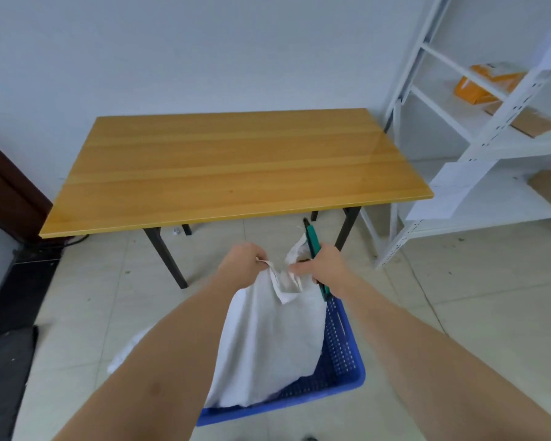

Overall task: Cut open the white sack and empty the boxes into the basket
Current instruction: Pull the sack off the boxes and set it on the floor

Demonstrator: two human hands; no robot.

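Observation:
The white sack (268,338) hangs over the blue basket (341,361), its lower part resting inside it. My left hand (240,265) grips one upper edge of the sack. My right hand (323,265) pinches the opposite edge and also holds a green utility knife (312,241), whose tip points up and away from me. The top of the sack is bunched and folded between my two hands. No boxes show; the sack hides whatever lies in the basket beneath it.
A wooden table (233,167) with dark legs stands just beyond the basket. A white metal shelf (477,132) at the right carries orange and brown cardboard packages. A dark mat (10,351) lies on the tiled floor at the left.

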